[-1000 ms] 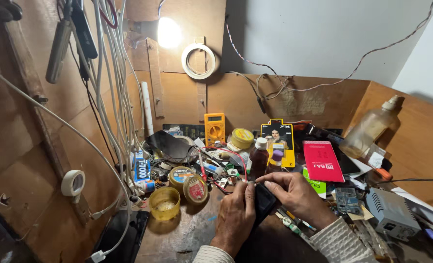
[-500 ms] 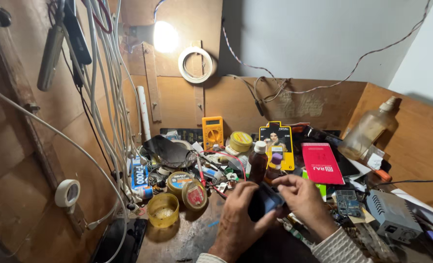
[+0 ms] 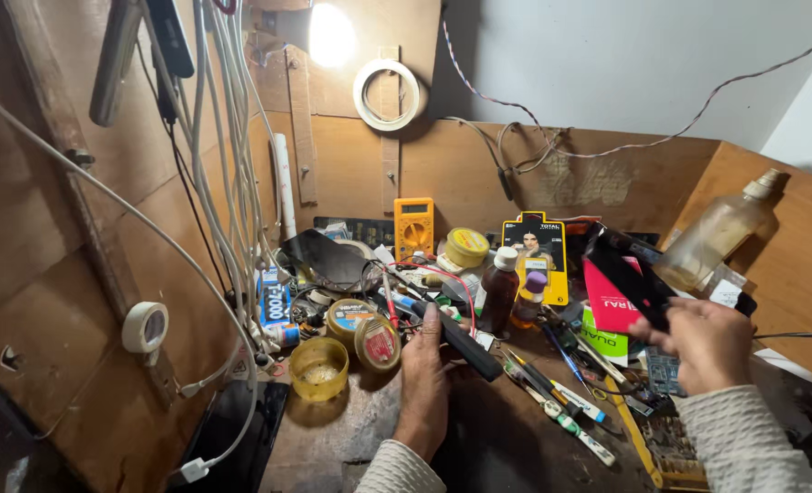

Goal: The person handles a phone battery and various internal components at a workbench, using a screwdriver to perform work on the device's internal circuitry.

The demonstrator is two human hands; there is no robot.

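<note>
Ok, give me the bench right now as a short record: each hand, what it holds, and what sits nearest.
left hand: grip on a black bar-shaped tool, resting on the bench
right hand: holds a black flat device raised over the clutter
near left hand: two round tins, yellow cup, brown bottle
back wall: yellow multimeter, tape roll, lit lamp
right side: clear spray bottle

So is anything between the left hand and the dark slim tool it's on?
Nothing visible: the left hand already rests on the dark slim tool, fingers over its near end. The right hand separately holds a black flat piece off to the side.
</note>
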